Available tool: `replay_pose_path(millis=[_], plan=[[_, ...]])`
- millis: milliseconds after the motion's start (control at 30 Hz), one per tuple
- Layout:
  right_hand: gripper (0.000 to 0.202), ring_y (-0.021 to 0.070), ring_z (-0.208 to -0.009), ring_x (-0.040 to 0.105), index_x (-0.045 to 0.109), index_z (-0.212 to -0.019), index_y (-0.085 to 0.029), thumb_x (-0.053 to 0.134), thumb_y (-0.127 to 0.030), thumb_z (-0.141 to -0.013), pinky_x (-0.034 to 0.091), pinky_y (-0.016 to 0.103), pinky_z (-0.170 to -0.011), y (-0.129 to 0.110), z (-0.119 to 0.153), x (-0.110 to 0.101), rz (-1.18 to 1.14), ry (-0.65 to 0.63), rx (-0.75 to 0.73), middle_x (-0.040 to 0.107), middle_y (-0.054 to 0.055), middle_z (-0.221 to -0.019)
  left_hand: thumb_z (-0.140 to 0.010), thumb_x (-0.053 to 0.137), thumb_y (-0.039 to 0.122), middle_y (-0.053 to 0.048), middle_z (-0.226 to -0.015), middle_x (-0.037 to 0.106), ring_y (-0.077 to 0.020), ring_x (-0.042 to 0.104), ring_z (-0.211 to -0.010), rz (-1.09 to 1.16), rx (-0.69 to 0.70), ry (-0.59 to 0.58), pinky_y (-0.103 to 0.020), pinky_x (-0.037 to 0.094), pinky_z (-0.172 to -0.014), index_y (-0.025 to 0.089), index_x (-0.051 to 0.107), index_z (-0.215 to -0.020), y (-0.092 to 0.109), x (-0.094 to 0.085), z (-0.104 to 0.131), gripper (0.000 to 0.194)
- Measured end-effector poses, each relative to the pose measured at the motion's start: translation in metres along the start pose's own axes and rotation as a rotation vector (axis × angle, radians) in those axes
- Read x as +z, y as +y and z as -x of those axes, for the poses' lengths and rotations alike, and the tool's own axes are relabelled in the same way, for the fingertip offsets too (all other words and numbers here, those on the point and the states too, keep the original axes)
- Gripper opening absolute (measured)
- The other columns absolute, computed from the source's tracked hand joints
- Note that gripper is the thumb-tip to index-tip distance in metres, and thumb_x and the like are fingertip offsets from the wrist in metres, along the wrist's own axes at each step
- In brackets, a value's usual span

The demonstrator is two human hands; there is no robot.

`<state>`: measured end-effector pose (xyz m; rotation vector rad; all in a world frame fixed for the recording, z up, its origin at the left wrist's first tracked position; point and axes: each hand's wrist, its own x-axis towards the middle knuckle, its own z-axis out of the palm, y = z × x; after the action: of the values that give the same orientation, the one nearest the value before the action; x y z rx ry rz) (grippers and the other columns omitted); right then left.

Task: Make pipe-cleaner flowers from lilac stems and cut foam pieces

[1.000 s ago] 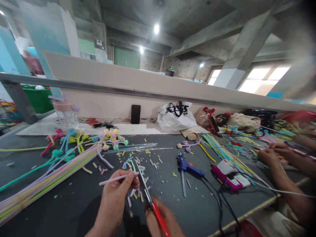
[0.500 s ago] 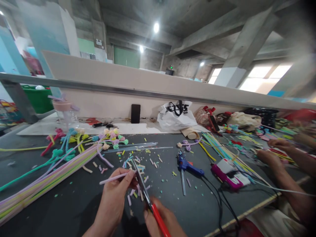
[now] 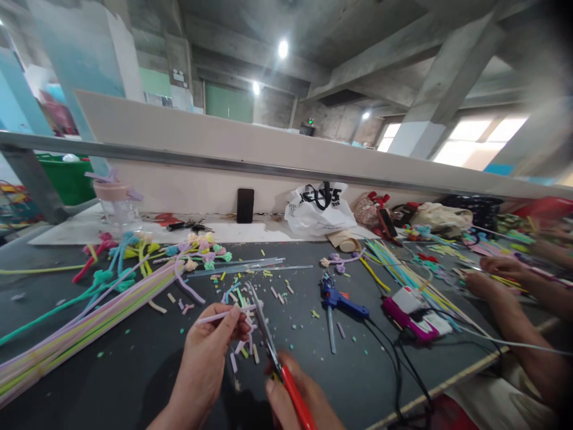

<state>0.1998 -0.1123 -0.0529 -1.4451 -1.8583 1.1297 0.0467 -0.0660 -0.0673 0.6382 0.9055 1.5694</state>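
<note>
My left hand (image 3: 210, 349) pinches a short lilac pipe cleaner (image 3: 215, 316) between thumb and fingers, its right end sticking out toward the scissor blades. Red-handled scissors (image 3: 268, 337) are gripped in my right hand (image 3: 295, 391), with the blades pointing away from me and slightly parted at the pipe cleaner's tip. Small cut pieces (image 3: 242, 346) in lilac, cream, yellow and blue lie scattered under and beyond the blades. To the left rests a long bundle of pastel pipe cleaners (image 3: 94, 322).
A blue glue gun (image 3: 344, 303) with a cord lies right of my hands, near a magenta and white power strip (image 3: 416, 319). Fuzzy flowers (image 3: 208, 248), a phone (image 3: 245, 206) and a white bag (image 3: 317, 209) stand farther back. Another person's hands (image 3: 492, 283) work at the right.
The scissors have shifted slightly right, and their blades are now a little apart. The lilac pipe cleaner in my left hand has moved right, its end now showing past my fingers.
</note>
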Motion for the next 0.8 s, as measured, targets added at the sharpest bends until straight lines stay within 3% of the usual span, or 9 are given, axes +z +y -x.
replay_pose_path(millis=[233,500,800], plan=[[0.02,0.0116,-0.055,0.042,0.044,-0.089,-0.019,0.04,-0.036,-0.079,0.034,0.022,-0.054,-0.014,-0.002,0.0,-0.019,-0.079,0.063,0.041,-0.004,-0.06,-0.067,0.069,0.029,-0.004,-0.067,0.065,-0.0139,0.059,-0.06,-0.013,-0.014,-0.035,-0.026,0.047,-0.059,0.013,0.06,-0.071,-0.001,0.003,0.002,0.02],[0.019,0.0109,-0.053,0.04,0.044,-0.084,-0.02,0.043,-0.037,-0.075,0.033,0.021,-0.053,-0.015,-0.004,0.002,-0.033,-0.054,0.094,0.037,-0.005,-0.057,-0.067,0.069,0.033,-0.003,-0.065,0.064,-0.0142,0.058,-0.06,-0.102,0.032,0.0,-0.025,0.045,-0.057,0.013,0.062,-0.071,-0.001,0.002,0.001,0.022],[0.012,0.0102,-0.052,0.041,0.045,-0.084,-0.019,0.045,-0.028,-0.075,0.033,0.02,-0.052,-0.012,-0.004,0.005,-0.021,-0.031,0.079,0.037,-0.006,-0.056,-0.066,0.069,0.035,-0.003,-0.063,0.064,-0.0137,0.057,-0.057,-0.141,0.06,0.009,-0.024,0.044,-0.056,0.013,0.064,-0.071,-0.006,-0.001,0.001,0.023]])
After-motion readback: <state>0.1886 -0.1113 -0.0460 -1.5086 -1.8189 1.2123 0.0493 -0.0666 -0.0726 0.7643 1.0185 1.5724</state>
